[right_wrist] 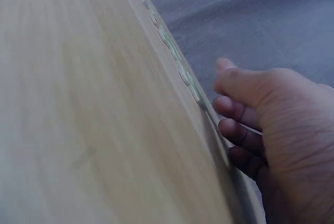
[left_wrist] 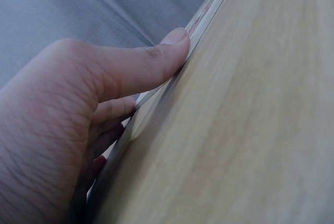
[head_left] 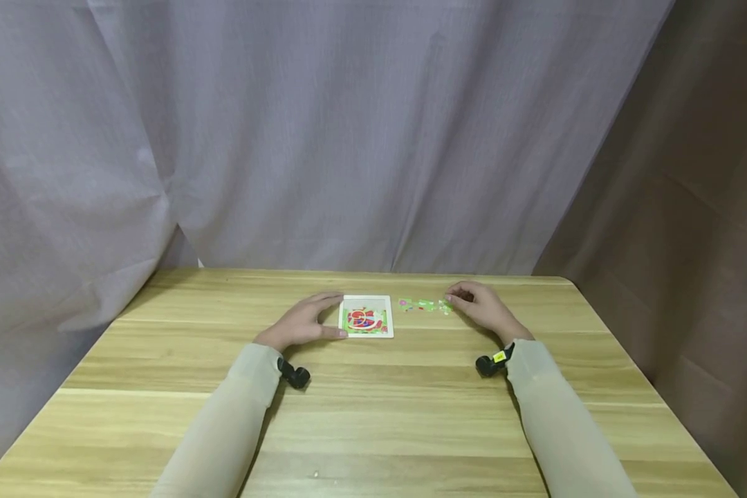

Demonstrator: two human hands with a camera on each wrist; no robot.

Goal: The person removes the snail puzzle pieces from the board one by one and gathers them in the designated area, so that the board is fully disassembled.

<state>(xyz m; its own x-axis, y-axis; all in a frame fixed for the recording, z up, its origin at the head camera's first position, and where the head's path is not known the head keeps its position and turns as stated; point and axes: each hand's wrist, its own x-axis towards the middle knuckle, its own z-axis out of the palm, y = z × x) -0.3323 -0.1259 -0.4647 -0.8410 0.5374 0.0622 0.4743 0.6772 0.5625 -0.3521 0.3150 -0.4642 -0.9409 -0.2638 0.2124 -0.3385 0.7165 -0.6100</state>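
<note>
A white-framed jigsaw puzzle tray (head_left: 367, 335) lies on the table, its picture partly filled with red, green and blue pieces. My left hand (head_left: 303, 322) holds the tray at its left side, thumb at the near corner and fingers along the far corner. In the left wrist view the thumb (left_wrist: 156, 62) rests on the white rim. Several loose puzzle pieces (head_left: 426, 305), mostly green, lie in a row right of the tray. Beside the right end of that row is my right hand (head_left: 482, 306), fingers loosely bent, with nothing visible between them in the right wrist view.
The wooden table (head_left: 373, 422) ends at a straight far edge behind the tray. Grey curtain (head_left: 348, 138) hangs along the back, and a darker curtain (head_left: 678, 242) falls at the right. Black wrist cameras (head_left: 295, 374) sit on both forearms, close over the tabletop.
</note>
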